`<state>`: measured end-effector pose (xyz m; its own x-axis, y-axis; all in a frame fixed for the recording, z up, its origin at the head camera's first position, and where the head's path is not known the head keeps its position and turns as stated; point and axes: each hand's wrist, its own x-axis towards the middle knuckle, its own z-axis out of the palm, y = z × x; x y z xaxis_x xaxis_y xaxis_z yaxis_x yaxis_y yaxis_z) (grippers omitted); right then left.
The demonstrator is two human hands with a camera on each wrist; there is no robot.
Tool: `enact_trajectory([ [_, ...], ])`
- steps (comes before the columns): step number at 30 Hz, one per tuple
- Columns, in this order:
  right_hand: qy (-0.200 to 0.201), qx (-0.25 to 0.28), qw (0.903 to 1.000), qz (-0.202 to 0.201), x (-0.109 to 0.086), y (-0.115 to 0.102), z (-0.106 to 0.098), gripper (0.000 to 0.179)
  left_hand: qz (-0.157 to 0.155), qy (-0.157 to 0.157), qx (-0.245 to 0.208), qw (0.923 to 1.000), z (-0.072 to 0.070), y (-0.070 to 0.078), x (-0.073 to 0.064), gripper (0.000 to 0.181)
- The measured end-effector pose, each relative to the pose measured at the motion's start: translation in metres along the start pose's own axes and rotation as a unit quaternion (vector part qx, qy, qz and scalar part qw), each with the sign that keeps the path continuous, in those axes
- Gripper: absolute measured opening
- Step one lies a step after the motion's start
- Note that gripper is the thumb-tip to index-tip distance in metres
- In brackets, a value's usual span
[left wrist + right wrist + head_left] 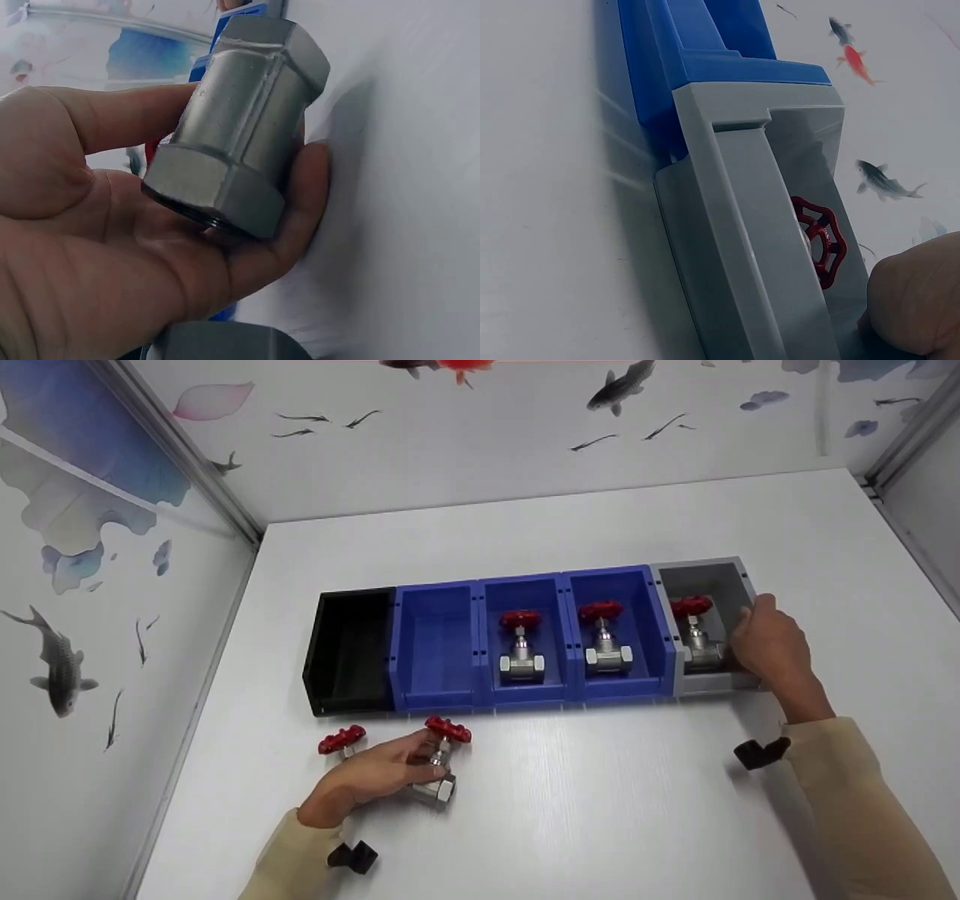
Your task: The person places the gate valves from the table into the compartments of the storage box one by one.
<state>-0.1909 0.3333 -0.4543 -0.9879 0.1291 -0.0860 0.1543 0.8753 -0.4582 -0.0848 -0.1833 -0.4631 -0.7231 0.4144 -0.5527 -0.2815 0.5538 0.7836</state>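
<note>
My left hand [382, 769] holds a metal valve [435, 789] with a red handwheel above the white table, just in front of the bins. In the left wrist view, the fingers curl round its steel hexagonal-ended body [232, 127]. Partly behind this hand is a second valve, its red handwheel [342, 739] showing. My right hand [776, 641] grips the right wall of the grey bin [720, 682]; its fingertips are hidden. Inside that bin, close to the hand, stands a valve [701, 649], its red handwheel [825, 240] visible in the right wrist view.
Left of the grey bin, two blue bins hold one upright valve [522, 660] and another valve [607, 652]. Further left come an empty blue bin [437, 641] and an empty black bin [352, 652]. Panels printed with fish [64, 667] enclose the table [570, 817].
</note>
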Motion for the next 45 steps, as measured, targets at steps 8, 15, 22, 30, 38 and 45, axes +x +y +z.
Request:
enact_trajectory([
  [8,0.005,-0.003,1.0,-0.004,0.0,0.002,0.0,0.046,0.025,-0.006,-0.051,0.9984,0.0,0.005,-0.002,0.057],
  [15,0.012,-0.005,0.9999,-0.007,0.0,0.002,0.0,0.045,0.058,-0.004,-0.092,0.9941,-0.003,0.011,-0.004,0.06],
  [22,0.009,0.003,0.9999,-0.009,0.0,0.003,0.001,0.046,0.076,0.012,-0.113,0.9906,-0.005,0.017,-0.001,0.058],
  [30,0.008,0.003,0.9999,-0.009,0.0,0.003,-0.001,0.047,0.07,0.076,-0.107,0.9889,-0.004,0.026,-0.001,0.072],
  [38,0.009,0.003,0.9999,-0.008,0.0,0.001,0.001,0.045,0.06,0.113,-0.149,0.9805,-0.007,0.038,0.0,0.066],
  [45,0.026,0.0,0.9995,-0.018,0.001,0.001,0.003,0.041,0.038,0.133,-0.183,0.9733,-0.009,0.044,0.006,0.068],
])
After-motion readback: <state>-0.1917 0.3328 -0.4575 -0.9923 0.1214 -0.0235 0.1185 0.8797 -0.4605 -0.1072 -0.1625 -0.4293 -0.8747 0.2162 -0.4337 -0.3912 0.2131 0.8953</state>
